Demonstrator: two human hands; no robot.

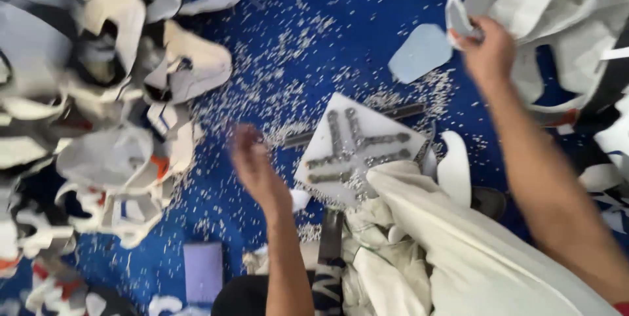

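Note:
My right hand reaches to the upper right and grips the edge of a white shoe upper at the front of a heap of similar pieces. My left hand, blurred, hovers over the blue floor just left of a white square board that carries a grey grooved cross pattern. Its fingers look loosely together and hold nothing I can see. A pale cloth lies bunched below the board, over my lap.
A big pile of white, black and orange shoe uppers fills the left side. Tiny white scraps are strewn over the floor. A light blue cut piece lies near the right hand, a lilac block at the bottom.

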